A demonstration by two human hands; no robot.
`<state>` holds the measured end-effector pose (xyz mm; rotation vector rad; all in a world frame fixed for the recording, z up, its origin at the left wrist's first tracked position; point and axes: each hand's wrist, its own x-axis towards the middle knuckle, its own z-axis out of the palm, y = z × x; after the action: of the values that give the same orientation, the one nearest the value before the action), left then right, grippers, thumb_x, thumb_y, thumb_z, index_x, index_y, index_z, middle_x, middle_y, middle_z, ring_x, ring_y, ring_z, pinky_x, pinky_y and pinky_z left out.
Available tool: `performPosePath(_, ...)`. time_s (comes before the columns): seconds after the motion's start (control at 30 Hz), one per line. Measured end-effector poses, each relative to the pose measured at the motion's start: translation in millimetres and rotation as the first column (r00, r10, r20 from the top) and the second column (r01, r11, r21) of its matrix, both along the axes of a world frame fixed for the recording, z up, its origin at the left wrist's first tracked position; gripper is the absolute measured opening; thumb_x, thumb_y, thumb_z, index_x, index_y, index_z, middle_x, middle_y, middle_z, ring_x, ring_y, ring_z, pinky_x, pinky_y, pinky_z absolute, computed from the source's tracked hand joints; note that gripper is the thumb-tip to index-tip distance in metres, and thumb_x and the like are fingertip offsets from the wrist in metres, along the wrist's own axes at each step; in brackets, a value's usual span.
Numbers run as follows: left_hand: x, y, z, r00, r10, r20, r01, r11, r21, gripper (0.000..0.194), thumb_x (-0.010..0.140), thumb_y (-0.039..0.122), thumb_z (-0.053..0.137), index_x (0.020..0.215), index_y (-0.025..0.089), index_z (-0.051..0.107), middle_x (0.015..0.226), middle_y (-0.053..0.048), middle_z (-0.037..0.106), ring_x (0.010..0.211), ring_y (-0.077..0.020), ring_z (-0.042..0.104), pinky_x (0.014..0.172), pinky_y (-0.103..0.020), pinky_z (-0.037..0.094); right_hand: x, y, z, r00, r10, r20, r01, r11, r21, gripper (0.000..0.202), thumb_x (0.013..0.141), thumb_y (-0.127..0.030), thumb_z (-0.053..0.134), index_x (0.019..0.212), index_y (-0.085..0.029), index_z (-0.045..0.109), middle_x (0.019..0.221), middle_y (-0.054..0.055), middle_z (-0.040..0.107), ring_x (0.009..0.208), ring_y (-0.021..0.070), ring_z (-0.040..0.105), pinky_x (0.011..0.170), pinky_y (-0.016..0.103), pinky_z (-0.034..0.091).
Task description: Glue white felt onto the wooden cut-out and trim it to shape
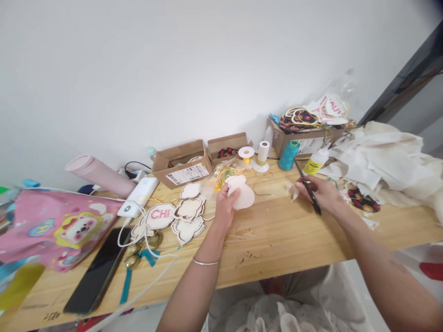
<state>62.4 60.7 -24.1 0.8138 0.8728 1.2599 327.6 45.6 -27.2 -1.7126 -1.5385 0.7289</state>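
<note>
My left hand (pixel 226 203) is closed on a flat white gourd-shaped cutout (pixel 245 196), thumb on its face, held above the table's middle. To the right, my right hand (pixel 321 193) is closed around a long thin black tool (pixel 308 186) whose exact kind I cannot make out. A small white scrap (pixel 292 191) is by the fingertips of that hand; whether they touch it I cannot tell. Left of my left hand lie several cream layered cutouts (pixel 189 210) with dark edges and a white piece lettered CHI (pixel 160 215).
Along the wall stand cardboard boxes (pixel 187 173), a teal thread cone (pixel 289 156), spools (pixel 263 154) and a yellow-labelled glue bottle (pixel 315 162). White fabric (pixel 384 152) is heaped at right. A phone (pixel 98 272), white cable, bells (pixel 132 262) and pink bag (pixel 65 226) occupy the left.
</note>
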Motion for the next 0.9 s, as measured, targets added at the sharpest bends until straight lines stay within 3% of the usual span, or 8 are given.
performPosePath(0.07,-0.5,2.0,-3.7,1.0,-0.001,0.016,0.001,1.0,0.003,0.04,0.059,0.027,0.071,0.096,0.017,0.062,0.093,-0.006,0.067,0.088,-0.0216,0.061,0.076,-0.031,0.048,2.2,-7.9,4.8,0.98,0.05,-0.19,-0.055,0.998,-0.02,0.042,0.062,-0.054,0.063,0.087,-0.021,0.056,0.057,0.002,0.061,0.054,0.0188,0.058,0.051,0.029,0.043)
performPosePath(0.17,-1.5,4.9,-9.7,1.0,-0.009,0.029,0.008,1.0,0.018,0.039,0.059,0.025,0.072,0.096,0.017,0.062,0.092,-0.006,0.067,0.086,-0.0213,0.061,0.076,-0.032,0.048,-2.6,-15.0,15.5,0.88,0.104,-0.464,-0.108,0.994,0.018,0.051,0.06,-0.061,0.062,0.092,-0.022,0.05,0.07,0.006,0.065,0.069,0.0233,0.062,0.064,0.035,0.048)
performPosePath(0.3,-2.8,6.3,-11.9,0.999,0.016,0.032,-0.017,1.0,0.019,0.04,0.056,0.024,0.074,0.094,0.017,0.062,0.087,-0.005,0.067,0.076,-0.0188,0.062,0.069,-0.029,0.048,-24.4,-9.5,35.2,0.777,0.272,-0.567,-0.244,0.961,0.127,0.057,0.061,-0.074,0.046,0.086,-0.023,0.052,0.071,0.007,0.061,0.068,0.0216,0.059,0.064,0.034,0.048)
performPosePath(0.37,-4.2,6.1,-11.1,0.999,0.027,0.038,-0.028,0.999,0.02,0.04,0.053,0.023,0.075,0.091,0.016,0.063,0.083,-0.005,0.067,0.073,-0.0186,0.062,0.067,-0.028,0.047,-39.3,-0.9,41.5,0.819,0.371,-0.438,-0.362,0.926,0.106,0.053,0.068,-0.071,0.041,0.08,-0.021,0.054,0.06,0.003,0.053,0.055,0.0168,0.052,0.054,0.031,0.044)
performPosePath(0.43,-6.1,5.8,-10.6,0.998,0.035,0.057,-0.037,0.999,0.022,0.04,0.052,0.023,0.075,0.089,0.016,0.063,0.078,-0.004,0.067,0.071,-0.0185,0.062,0.066,-0.028,0.047,-53.5,9.8,41.6,0.857,0.481,-0.188,-0.478,0.876,0.063,0.048,0.07,-0.066,0.043,0.072,-0.019,0.057,0.053,0.0,0.048,0.048,0.0129,0.044,0.048,0.027,0.037)
performPosePath(0.57,-9.1,5.5,-11.9,0.992,0.085,0.094,-0.087,0.996,0.022,0.04,0.049,0.022,0.075,0.086,0.014,0.062,0.073,-0.003,0.066,0.061,-0.0144,0.06,0.06,-0.026,0.045,-70.5,29.0,24.7,0.764,0.593,0.253,-0.616,0.788,0.015,0.035,0.07,-0.053,0.053,0.067,-0.019,0.061,0.052,-0.002,0.048,0.048,0.0106,0.039,0.047,0.024,0.029)
performPosePath(0.7,-9.5,5.4,-11.7,0.985,0.152,0.084,-0.15,0.988,-0.025,0.039,0.048,0.022,0.076,0.083,0.014,0.059,0.068,0.0,0.064,0.056,-0.0112,0.057,0.057,-0.023,0.043,-70.7,36.5,8.1,0.73,0.583,0.355,-0.642,0.764,0.066,0.031,0.074,-0.046,0.052,0.071,-0.017,0.063,0.054,-0.001,0.051,0.049,0.0108,0.041,0.049,0.023,0.027)
performPosePath(0.9,-5.6,5.6,-11.5,0.979,0.168,0.117,-0.168,0.986,-0.005,0.039,0.049,0.021,0.078,0.081,0.016,0.055,0.068,0.003,0.062,0.057,-0.0086,0.057,0.06,-0.023,0.043,-66.8,30.0,10.5,0.714,0.579,0.395,-0.648,0.76,0.057,0.033,0.075,-0.045,0.05,0.061,-0.017,0.058,0.048,-0.002,0.046,0.045,0.0099,0.037,0.048,0.023,0.026)
